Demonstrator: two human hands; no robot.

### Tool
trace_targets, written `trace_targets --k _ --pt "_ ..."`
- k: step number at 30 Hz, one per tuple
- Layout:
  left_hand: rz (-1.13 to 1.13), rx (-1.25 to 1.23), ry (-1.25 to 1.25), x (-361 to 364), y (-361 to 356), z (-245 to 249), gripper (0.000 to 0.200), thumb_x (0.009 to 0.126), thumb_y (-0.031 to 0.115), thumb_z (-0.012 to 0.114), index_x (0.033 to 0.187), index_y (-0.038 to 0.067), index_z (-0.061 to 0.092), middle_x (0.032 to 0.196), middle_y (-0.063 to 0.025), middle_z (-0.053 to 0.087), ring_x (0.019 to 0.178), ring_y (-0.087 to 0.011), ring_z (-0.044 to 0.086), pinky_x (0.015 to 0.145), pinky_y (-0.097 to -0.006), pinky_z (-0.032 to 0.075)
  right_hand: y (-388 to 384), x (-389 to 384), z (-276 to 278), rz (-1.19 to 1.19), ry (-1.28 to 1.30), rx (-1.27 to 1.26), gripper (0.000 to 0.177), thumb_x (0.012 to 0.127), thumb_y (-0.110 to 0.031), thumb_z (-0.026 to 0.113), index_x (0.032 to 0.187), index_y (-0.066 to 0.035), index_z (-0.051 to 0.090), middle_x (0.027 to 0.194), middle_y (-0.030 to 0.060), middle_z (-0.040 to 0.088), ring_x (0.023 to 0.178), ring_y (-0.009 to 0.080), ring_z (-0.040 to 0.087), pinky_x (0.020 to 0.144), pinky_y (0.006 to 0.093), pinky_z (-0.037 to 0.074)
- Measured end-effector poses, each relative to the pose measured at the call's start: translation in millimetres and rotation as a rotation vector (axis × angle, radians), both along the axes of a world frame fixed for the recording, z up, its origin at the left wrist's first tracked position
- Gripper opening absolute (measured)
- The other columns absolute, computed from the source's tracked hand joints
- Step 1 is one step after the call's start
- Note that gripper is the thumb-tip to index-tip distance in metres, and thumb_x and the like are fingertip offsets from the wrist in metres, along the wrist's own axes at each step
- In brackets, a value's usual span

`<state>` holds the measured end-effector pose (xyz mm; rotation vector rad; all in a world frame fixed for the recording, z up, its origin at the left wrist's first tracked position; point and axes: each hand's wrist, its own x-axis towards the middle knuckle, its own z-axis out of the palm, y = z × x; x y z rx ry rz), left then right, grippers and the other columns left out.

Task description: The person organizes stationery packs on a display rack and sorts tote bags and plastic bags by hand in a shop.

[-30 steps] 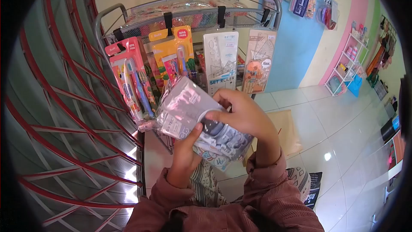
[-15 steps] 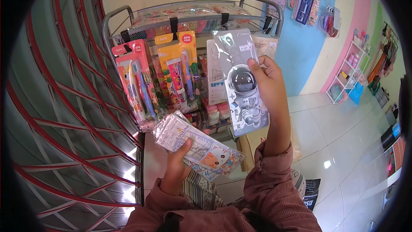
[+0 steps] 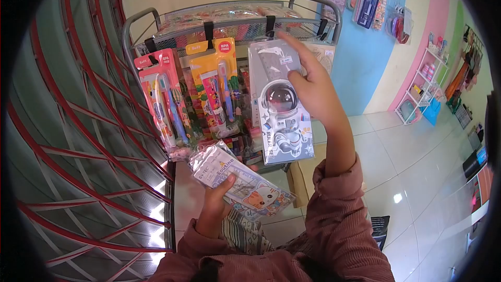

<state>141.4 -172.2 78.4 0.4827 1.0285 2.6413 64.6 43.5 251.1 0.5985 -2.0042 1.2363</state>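
A grey astronaut ruler set is upright at the front of the rack, its top by a black hook. My right hand is on its upper right side, thumb over the front, index finger stretched up toward the hook; the other fingers are hidden. Lower down, my left hand grips a tilted stack of clear-packed ruler sets, the top one printed with an orange-and-white cat. Behind the astronaut pack, a paler pack is mostly covered.
A red toothbrush pack and a yellow one hang from the metal rack. Left stands a red folding gate. Packs hang on a blue wall panel; a white shelf stands right. Below is a cardboard box.
The astronaut ruler set has moved left and straightened to nearly upright in front of the paler pack. My right index finger has stretched up toward the hook. My left hand has barely shifted.
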Motion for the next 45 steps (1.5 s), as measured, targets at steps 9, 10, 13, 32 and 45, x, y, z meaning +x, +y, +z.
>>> trace_targets --k 9,10,13,32,45 --pt "0.049 0.006 -0.09 0.0 -2.7 -6.9 0.042 0.088 0.009 0.054 0.127 -0.001 0.04 0.12 -0.0266 0.054 0.113 -0.0373 0.054 0.094 -0.0483 0.046 15.0 -15.7 -32.7 -0.199 0.215 0.134 0.04 0.078 -0.001 0.054 0.118 -0.007 0.057 0.091 0.0101 0.057 0.074 0.0138 0.056 0.066 0.026 0.046" --pt "0.06 0.017 -0.109 -0.8 -2.3 -5.8 0.041 0.088 0.008 0.054 0.126 -0.002 0.041 0.119 -0.0263 0.054 0.112 -0.0373 0.054 0.093 -0.0481 0.047 18.7 -13.5 -37.2 -0.26 0.283 0.139 0.037 0.079 -0.001 0.056 0.115 -0.006 0.058 0.092 0.0099 0.057 0.076 0.0145 0.057 0.067 0.0265 0.047" --pt "0.04 -0.011 -0.079 -7.5 -4.1 5.8 0.039 0.088 0.007 0.054 0.124 -0.002 0.043 0.114 -0.0224 0.058 0.109 -0.0357 0.057 0.093 -0.0454 0.048 19.9 6.4 -35.8 -0.367 0.247 -0.069 0.025 0.08 -0.002 0.06 0.105 -0.004 0.06 0.095 0.0089 0.056 0.079 0.0167 0.059 0.07 0.0287 0.048" --pt "0.251 0.142 -0.127 -34.3 26.3 52.2 0.038 0.094 0.018 0.049 0.128 0.001 0.044 0.12 -0.0156 0.056 0.105 -0.0253 0.059 0.089 -0.0392 0.049 -21.5 20.5 -47.9 -0.107 -0.199 -0.04 0.021 0.085 -0.017 0.065 0.088 0.0 0.053 0.067 0.0097 0.059 0.056 0.0155 0.053 0.052 0.0306 0.04" --pt "0.445 -0.041 -0.015 -10.0 -6.7 41.8 0.035 0.089 0.009 0.057 0.121 0.001 0.047 0.107 -0.0134 0.062 0.09 -0.0231 0.064 0.078 -0.0355 0.053 -9.6 -0.3 -22.5 0.006 -0.087 -0.463 0.033 0.089 -0.009 0.059 0.12 -0.004 0.05 0.066 0.0045 0.061 0.053 0.0039 0.043 0.049 0.0211 0.033"
